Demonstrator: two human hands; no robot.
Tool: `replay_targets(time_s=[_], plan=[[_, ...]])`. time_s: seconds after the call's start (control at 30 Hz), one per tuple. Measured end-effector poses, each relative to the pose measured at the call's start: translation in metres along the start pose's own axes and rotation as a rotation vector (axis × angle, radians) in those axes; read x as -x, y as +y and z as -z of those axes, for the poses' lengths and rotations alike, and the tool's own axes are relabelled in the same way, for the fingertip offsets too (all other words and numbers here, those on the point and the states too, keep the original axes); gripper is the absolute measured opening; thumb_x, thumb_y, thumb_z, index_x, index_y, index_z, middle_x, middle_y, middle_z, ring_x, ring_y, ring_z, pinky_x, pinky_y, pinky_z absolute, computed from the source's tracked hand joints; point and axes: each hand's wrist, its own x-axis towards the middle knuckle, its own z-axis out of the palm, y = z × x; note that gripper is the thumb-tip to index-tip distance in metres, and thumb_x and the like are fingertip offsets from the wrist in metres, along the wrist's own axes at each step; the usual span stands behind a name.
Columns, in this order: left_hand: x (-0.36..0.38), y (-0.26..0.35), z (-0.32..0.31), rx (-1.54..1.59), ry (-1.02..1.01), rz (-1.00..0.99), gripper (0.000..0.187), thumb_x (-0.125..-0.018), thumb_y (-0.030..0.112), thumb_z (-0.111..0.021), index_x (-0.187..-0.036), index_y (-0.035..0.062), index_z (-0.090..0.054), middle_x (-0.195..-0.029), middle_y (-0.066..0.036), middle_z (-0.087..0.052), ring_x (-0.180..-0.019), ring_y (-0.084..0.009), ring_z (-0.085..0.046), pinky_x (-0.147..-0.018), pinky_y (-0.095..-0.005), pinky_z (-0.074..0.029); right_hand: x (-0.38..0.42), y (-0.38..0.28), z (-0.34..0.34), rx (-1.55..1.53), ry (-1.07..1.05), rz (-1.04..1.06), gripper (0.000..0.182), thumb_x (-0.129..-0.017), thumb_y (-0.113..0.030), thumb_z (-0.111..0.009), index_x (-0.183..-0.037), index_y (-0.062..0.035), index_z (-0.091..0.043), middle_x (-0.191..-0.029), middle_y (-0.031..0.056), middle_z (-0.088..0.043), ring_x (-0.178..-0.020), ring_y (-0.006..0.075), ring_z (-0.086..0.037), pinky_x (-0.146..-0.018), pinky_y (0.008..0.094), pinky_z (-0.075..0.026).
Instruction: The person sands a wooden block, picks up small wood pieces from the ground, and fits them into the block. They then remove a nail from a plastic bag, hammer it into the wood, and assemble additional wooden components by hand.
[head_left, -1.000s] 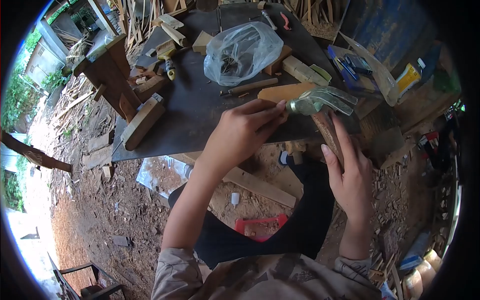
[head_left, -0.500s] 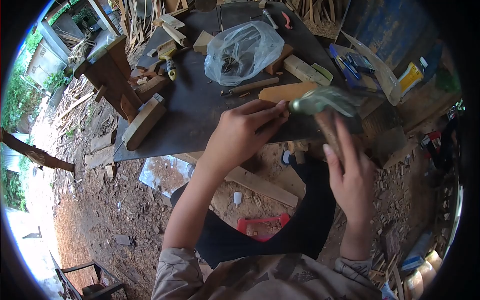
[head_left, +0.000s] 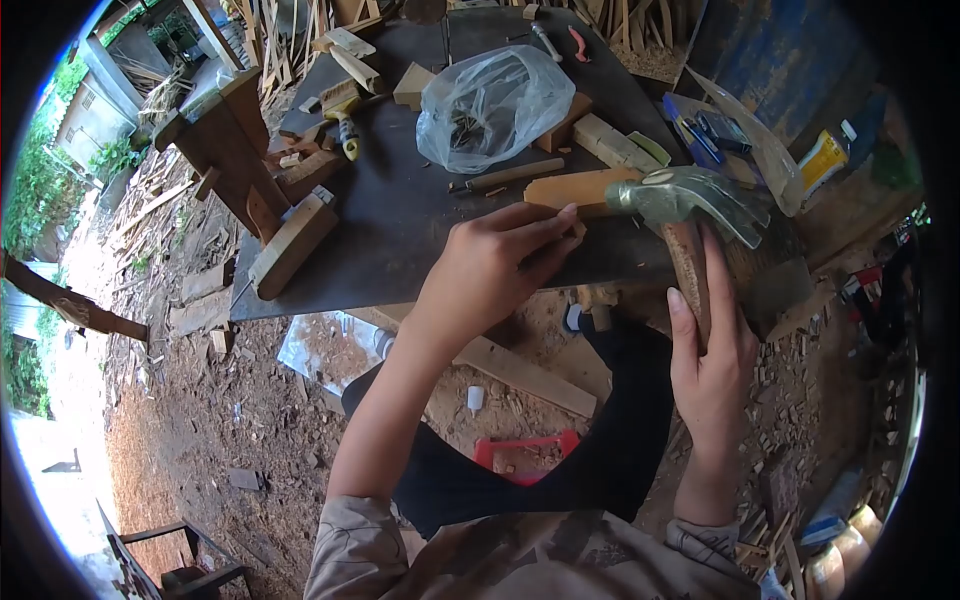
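My right hand (head_left: 712,365) grips the wooden handle of a claw hammer (head_left: 686,196), index finger laid along the handle. The metal head is held above the table, its face pointing left and its claw to the right. My left hand (head_left: 510,255) is closed in a pinch just left of the hammer's face. Between its fingertips is a small brownish piece, mostly hidden, whose kind I cannot make out. Behind the fingertips lies an orange-brown wooden piece (head_left: 575,187), partly covered by the hammer head. A round wooden stick (head_left: 515,174) lies beyond it.
The dark table (head_left: 400,235) carries a clear plastic bag (head_left: 493,105), wood blocks (head_left: 612,143), a yellow-handled brush (head_left: 348,135) and a wooden vise-like frame (head_left: 225,150) at the left edge. A yellow bottle (head_left: 825,158) stands at right. Wood scraps cover the ground.
The hammer has moved right, away from my left fingertips, and is no longer blurred. My right hand shifted slightly right with it. My left hand keeps its pinch in nearly the same place.
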Motion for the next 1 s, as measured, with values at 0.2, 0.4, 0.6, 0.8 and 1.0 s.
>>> replay_targets(time_s=[0.2, 0.4, 0.6, 0.8, 1.0], plan=[[-0.001, 0.002, 0.0, -0.006, -0.022, 0.013, 0.032, -0.095, 0.012, -0.085, -0.127, 0.0082, -0.084, -0.112, -0.011, -0.083, -0.094, -0.0287, -0.082, -0.084, -0.0387, -0.066, 0.007, -0.003, -0.003, 0.071, -0.209, -0.058, 0.06, -0.111, -0.016, -0.063, -0.168, -0.0162, -0.046, -0.134, 0.0263, -0.072, -0.111, 0.0478, -0.075, -0.083, 0.0549, -0.06], [0.0, 0.001, 0.0, -0.017, -0.012, -0.002, 0.032, -0.094, 0.011, -0.086, -0.127, 0.0086, -0.084, -0.111, -0.011, -0.083, -0.093, -0.0285, -0.082, -0.083, -0.0383, -0.066, 0.006, 0.001, 0.001, 0.065, -0.149, -0.038, 0.059, -0.11, -0.017, -0.065, -0.166, -0.0149, -0.049, -0.13, 0.0244, -0.074, -0.108, 0.0468, -0.075, -0.081, 0.054, -0.06], [0.0, 0.0, 0.0, -0.022, 0.003, -0.011, 0.031, -0.093, 0.011, -0.086, -0.124, 0.0081, -0.085, -0.108, -0.011, -0.082, -0.09, -0.0282, -0.082, -0.08, -0.038, -0.065, 0.003, -0.002, -0.001, 0.037, -0.102, -0.046, 0.059, -0.109, -0.016, -0.066, -0.166, -0.0152, -0.05, -0.128, 0.0233, -0.075, -0.106, 0.0461, -0.077, -0.08, 0.0532, -0.061], [-0.001, 0.001, 0.0, -0.003, 0.011, 0.007, 0.03, -0.091, 0.01, -0.088, -0.121, 0.0065, -0.086, -0.108, -0.012, -0.083, -0.091, -0.0268, -0.082, -0.081, -0.0364, -0.065, 0.01, 0.006, -0.005, 0.009, -0.188, -0.047, 0.062, -0.109, -0.017, -0.065, -0.167, -0.0134, -0.046, -0.138, 0.0254, -0.072, -0.116, 0.0483, -0.074, -0.086, 0.0546, -0.062], [-0.003, -0.001, 0.002, 0.073, 0.025, 0.071, 0.031, -0.088, 0.009, -0.091, -0.119, 0.0036, -0.086, -0.11, -0.011, -0.085, -0.098, -0.0219, -0.083, -0.086, -0.0343, -0.067, 0.021, 0.016, -0.014, -0.06, -0.119, -0.091, 0.059, -0.111, -0.02, -0.064, -0.166, -0.0103, -0.047, -0.141, 0.028, -0.07, -0.12, 0.0503, -0.072, -0.09, 0.0543, -0.062]])
